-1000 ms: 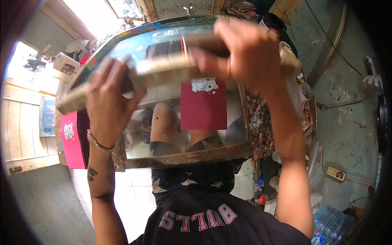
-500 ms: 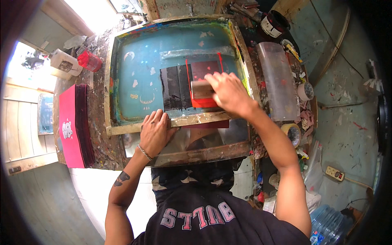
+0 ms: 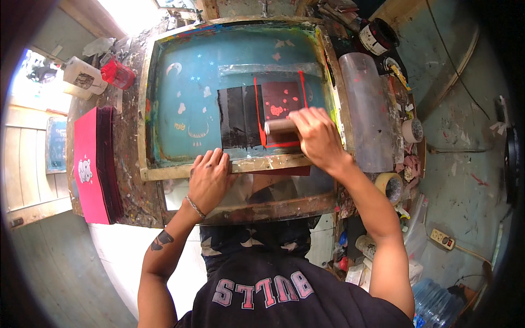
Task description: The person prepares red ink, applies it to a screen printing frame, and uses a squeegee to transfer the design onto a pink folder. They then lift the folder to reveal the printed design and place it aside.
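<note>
A wooden screen-printing frame with blue-green mesh lies across the worktable. My left hand grips its near rail, fingers laid over the wood. Inside the frame, my right hand is closed round a squeegee, tilted over the near part of a dark red window in the mesh. A bear-like shape and spots show bright red there, between two red ink streaks. Black tape strips cover the mesh to the left. Dark red material sticks out below the near rail.
A stack of pink sheets, its top one printed, lies at the left beside a white bottle and a red container. At the right are a clear plastic roll, a tape roll and a dark ink tub.
My right hand has drawn the squeegee slightly toward me and to the right, uncovering the bright red shape. My left hand stays on the near rail. The view has shifted a little.
</note>
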`<move>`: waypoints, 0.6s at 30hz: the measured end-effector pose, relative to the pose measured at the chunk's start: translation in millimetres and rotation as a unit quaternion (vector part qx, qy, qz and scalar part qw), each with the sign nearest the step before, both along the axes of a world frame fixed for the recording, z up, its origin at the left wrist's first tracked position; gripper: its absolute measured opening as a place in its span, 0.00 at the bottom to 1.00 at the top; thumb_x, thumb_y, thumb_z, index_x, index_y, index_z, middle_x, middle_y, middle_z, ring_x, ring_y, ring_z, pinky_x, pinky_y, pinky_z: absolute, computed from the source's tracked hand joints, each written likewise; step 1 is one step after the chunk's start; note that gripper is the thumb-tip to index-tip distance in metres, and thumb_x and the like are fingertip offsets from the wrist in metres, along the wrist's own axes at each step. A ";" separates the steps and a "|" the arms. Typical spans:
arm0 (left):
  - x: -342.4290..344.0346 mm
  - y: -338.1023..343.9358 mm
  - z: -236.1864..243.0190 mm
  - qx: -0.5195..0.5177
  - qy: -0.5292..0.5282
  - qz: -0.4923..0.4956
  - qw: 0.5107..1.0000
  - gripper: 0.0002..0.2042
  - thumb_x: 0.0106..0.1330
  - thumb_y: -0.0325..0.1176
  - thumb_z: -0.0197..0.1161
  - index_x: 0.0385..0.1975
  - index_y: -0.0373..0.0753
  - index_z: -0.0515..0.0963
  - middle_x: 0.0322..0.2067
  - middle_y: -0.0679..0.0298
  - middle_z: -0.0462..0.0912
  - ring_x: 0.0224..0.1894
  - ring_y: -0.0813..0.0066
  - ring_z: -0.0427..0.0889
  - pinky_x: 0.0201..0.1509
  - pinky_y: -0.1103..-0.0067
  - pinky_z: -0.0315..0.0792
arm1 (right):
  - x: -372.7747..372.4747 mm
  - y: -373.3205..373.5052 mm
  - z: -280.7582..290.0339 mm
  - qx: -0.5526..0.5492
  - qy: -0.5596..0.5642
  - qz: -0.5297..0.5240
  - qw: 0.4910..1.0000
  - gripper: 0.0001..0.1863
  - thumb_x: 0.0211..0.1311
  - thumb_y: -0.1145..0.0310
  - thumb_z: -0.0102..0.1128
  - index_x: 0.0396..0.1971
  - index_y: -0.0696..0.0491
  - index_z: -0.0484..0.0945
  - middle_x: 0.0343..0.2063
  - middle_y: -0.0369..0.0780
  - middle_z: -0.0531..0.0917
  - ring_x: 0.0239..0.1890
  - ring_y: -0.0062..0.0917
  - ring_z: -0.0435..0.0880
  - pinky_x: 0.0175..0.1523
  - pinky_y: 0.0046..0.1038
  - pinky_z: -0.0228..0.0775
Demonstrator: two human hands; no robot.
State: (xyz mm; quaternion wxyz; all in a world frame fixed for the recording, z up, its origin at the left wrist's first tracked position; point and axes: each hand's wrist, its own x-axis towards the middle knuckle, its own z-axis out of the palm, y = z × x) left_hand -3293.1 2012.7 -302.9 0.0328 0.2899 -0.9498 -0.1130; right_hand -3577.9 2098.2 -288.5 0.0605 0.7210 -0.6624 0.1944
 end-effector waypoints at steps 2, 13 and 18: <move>1.7 -0.2 -1.0 -0.004 -0.004 0.000 1.000 0.21 0.56 0.42 0.74 0.41 0.35 0.76 0.42 0.59 0.76 0.49 0.60 0.77 0.53 0.67 0.70 | -12.7 -28.0 -12.5 -0.061 0.028 -0.007 0.998 0.12 0.59 0.79 0.53 0.42 0.58 0.80 0.35 0.45 0.83 0.42 0.40 0.83 0.53 0.39 0.74; -1.8 -0.3 1.3 0.006 0.027 -0.004 1.000 0.20 0.54 0.39 0.74 0.41 0.37 0.75 0.42 0.60 0.76 0.48 0.61 0.76 0.51 0.68 0.68 | -63.3 -121.8 -10.8 -0.035 0.013 -0.020 0.999 0.14 0.54 0.82 0.50 0.40 0.56 0.79 0.33 0.48 0.84 0.42 0.46 0.84 0.51 0.45 0.75; 2.0 0.6 3.4 0.017 0.020 0.002 1.000 0.19 0.55 0.38 0.74 0.40 0.37 0.75 0.40 0.60 0.75 0.48 0.61 0.76 0.51 0.68 0.69 | -19.7 -50.3 -10.7 -0.001 -0.031 0.002 1.000 0.17 0.52 0.81 0.54 0.43 0.56 0.78 0.33 0.47 0.82 0.41 0.46 0.81 0.49 0.44 0.72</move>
